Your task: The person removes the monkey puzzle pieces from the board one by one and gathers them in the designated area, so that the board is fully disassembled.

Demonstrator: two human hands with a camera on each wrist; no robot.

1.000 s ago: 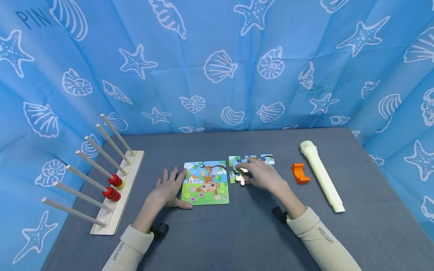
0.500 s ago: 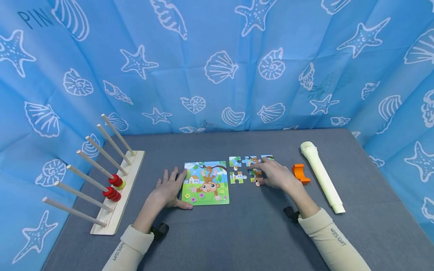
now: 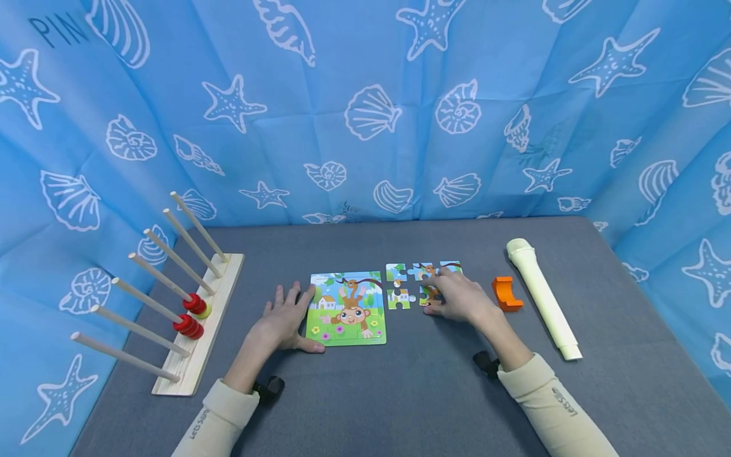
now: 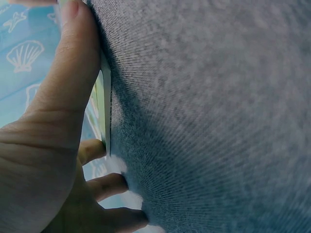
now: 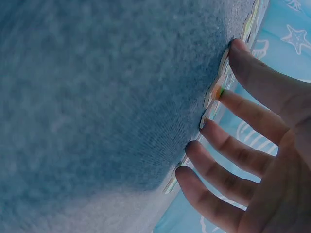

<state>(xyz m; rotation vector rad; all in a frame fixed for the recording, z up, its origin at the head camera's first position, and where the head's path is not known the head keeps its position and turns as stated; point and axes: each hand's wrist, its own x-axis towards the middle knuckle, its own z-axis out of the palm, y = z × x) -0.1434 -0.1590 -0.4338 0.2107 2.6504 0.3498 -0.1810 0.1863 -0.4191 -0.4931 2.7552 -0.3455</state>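
A jigsaw board [image 3: 346, 309] with a monkey picture lies flat on the table. My left hand [image 3: 283, 319] rests spread along its left edge, the thumb at the near corner. To the right lie loose jigsaw pieces, among them a house piece [image 3: 399, 299] and a leafy corner piece [image 3: 395, 272]. My right hand [image 3: 459, 296] is over the right-hand pieces, its thumb and index finger gripping a monkey jigsaw piece [image 3: 425, 296] at the edges. That piece is partly hidden by the fingers. The right wrist view has the other fingertips low beside the pieces [image 5: 210, 97].
A wooden abacus stand [image 3: 208, 324] with upright rods and a few red and yellow rings stands at the left. Right of my right hand are an orange curved block [image 3: 506, 294] and a cream toy microphone [image 3: 542, 298]. A blue shell-patterned curtain [image 3: 365, 158] hangs behind the table.
My right hand has moved right with the monkey piece, from over the house piece to a spot beside it, then slid slightly back left. The left hand and board have stayed put.
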